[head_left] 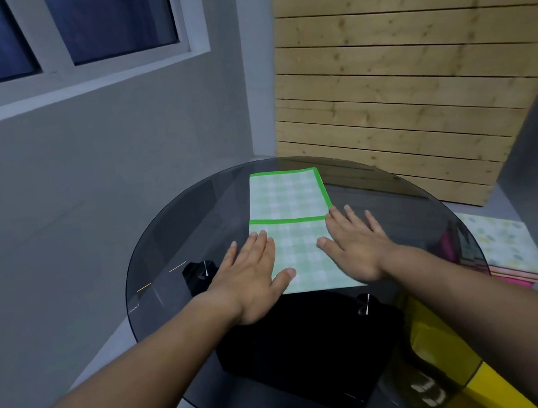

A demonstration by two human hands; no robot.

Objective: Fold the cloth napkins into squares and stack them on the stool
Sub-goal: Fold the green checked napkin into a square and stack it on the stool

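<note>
Head view: napkin, pale green check with a bright green hem, lies near the middle of the round glass table. Its near part is doubled over; a hem edge runs straight across it, about halfway up. The far part is a single visible layer.

Left hand lies flat on the near left of the doubled part, fingers straight and slightly spread, nothing grasped. Right hand lies flat on the near right edge, fingers likewise straight, tips close to the cross hem. Both palms are down, pressing.

Judgement: the step is setting the crease.
- Sweep both palms outward from the centre to push out trapped air.
- Check that the side edges line up before the next fold; the right hem looks slightly skewed.
- Glass is slick, so keep one hand anchoring while the other folds.

Outward: dark table base shows through the glass. A yellow object sits low on the right; whether it is the stool I cannot tell. A stack of patterned and pink cloths lies beyond the table's right rim. Plank wall behind.

Writing, brands, labels: none legible.
</note>
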